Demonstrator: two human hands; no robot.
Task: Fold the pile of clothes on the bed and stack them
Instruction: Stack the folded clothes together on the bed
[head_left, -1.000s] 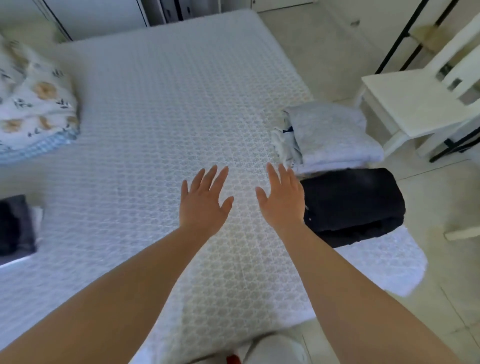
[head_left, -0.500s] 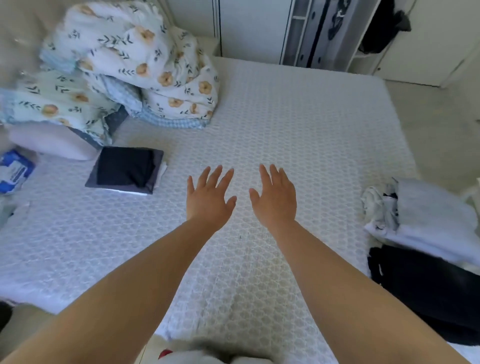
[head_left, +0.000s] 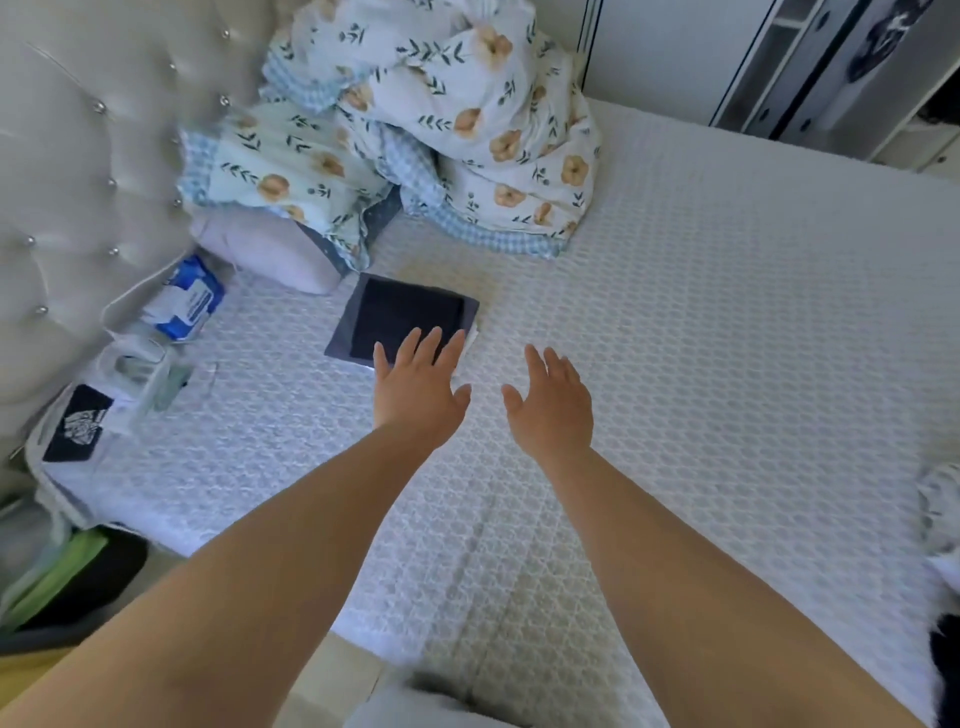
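Hands over white textured mattress (head_left: 727, 338), as I log them: left hand (head_left: 418, 392) flat with fingers spread, its fingertips overlapping the near edge of the folded dark navy garment (head_left: 402, 322), right hand (head_left: 553, 408) beside it, relaxed, holding nothing; floral quilt heap (head_left: 457, 135) beyond.

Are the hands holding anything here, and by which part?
Nothing is held: left hand and right hand are open, fingers spread above the bed.

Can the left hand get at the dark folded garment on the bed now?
Probably yes. The left hand is open, and its fingers already overlap the near edge of the dark folded garment. Nothing lies between them, though I cannot tell if they touch.
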